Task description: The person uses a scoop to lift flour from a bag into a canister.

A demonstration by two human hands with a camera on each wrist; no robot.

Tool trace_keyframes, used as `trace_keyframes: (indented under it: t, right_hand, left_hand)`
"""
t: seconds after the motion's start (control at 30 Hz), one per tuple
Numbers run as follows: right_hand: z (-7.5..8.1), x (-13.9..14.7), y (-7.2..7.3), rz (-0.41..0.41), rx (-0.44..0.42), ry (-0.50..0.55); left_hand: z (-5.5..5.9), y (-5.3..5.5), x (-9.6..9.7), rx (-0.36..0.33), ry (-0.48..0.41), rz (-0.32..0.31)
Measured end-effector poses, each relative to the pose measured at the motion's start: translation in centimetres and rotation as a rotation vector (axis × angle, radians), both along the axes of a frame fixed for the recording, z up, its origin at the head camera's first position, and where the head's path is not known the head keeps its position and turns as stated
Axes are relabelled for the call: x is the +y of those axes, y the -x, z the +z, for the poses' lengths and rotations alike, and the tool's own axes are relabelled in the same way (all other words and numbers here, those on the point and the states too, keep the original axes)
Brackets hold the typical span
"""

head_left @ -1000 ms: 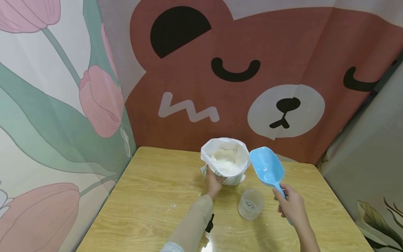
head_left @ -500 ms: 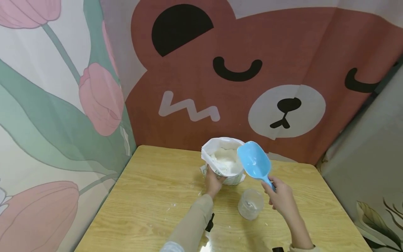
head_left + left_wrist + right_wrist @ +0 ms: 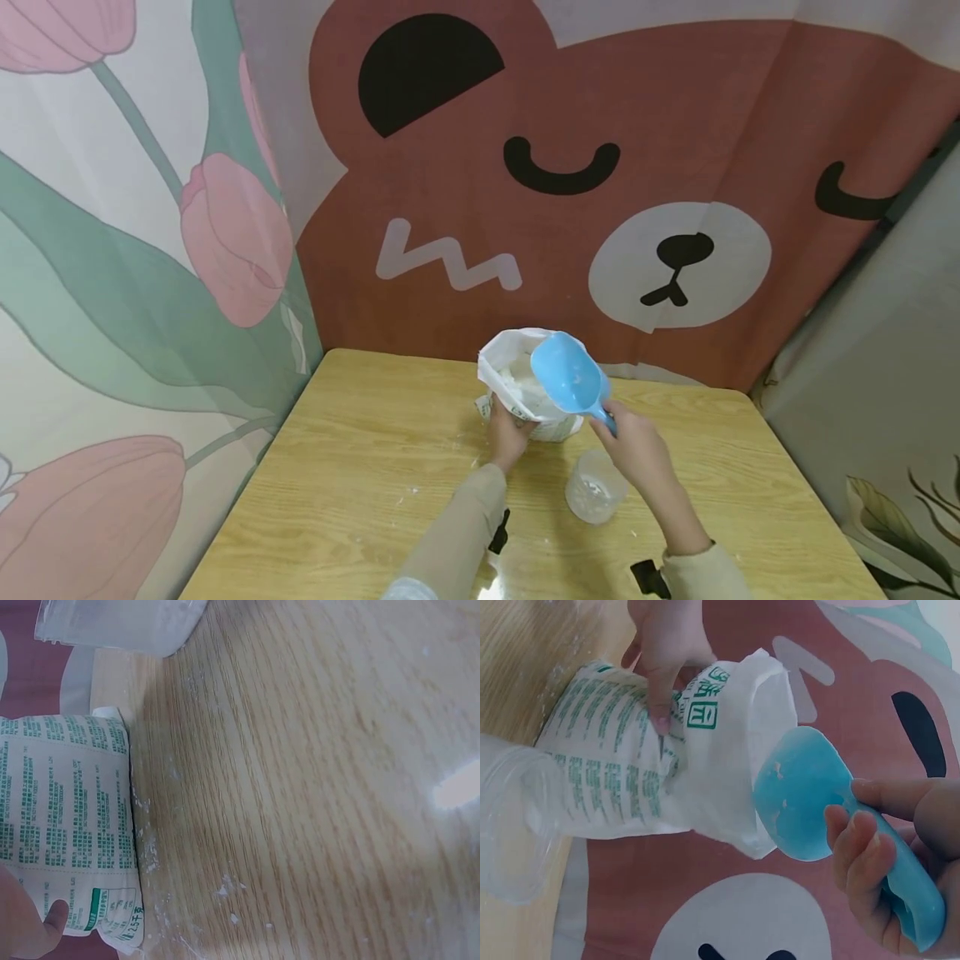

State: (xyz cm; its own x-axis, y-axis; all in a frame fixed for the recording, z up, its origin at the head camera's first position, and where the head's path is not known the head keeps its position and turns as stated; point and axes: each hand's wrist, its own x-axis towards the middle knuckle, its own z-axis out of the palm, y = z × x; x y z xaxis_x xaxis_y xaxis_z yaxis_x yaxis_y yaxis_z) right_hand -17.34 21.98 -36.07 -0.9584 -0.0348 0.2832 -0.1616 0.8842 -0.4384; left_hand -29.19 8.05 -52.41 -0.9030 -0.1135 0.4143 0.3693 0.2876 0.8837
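Observation:
My left hand (image 3: 510, 435) grips the near side of an opened white bag of flour (image 3: 553, 430), standing on the table. White clumpy powder shows inside, and green print covers the bag's side in the left wrist view. With its fingers curled round the handle, my right hand (image 3: 639, 446) holds a light blue scoop (image 3: 567, 373). The scoop's bowl overlaps the right half of the bag's mouth in the head view. A few white specks cling to the bowl's underside in the right wrist view. The left palm is hidden.
A clear plastic jar (image 3: 597, 492) stands just in front of the bag, close to the right forearm. White powder specks dot the wooden table (image 3: 360, 492). A curtain with a printed bear (image 3: 465, 325) hangs behind the table's far edge.
My right hand has carried the scoop leftward from beside the bag to over its mouth. The left hand, bag and jar stay in place.

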Motion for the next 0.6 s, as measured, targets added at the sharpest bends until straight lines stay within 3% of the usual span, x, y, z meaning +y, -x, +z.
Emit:
trace_keyframes:
  t: [0.17,0.4,0.6]
  right_hand:
    - [0.0,-0.5,0.4,0.010,0.012,-0.040]
    - [-0.1,-1.5,0.9,0.037,0.073,-0.167]
    - [-0.3,-2.5,1.6,0.016,0.121,-0.289]
  left_hand:
    - [0.0,0.0,0.0,0.013,0.005,-0.006]
    - [0.1,0.0,0.0,-0.035,-0.007,-0.009]
    - [0.0,0.0,0.0,0.029,-0.011,-0.006]
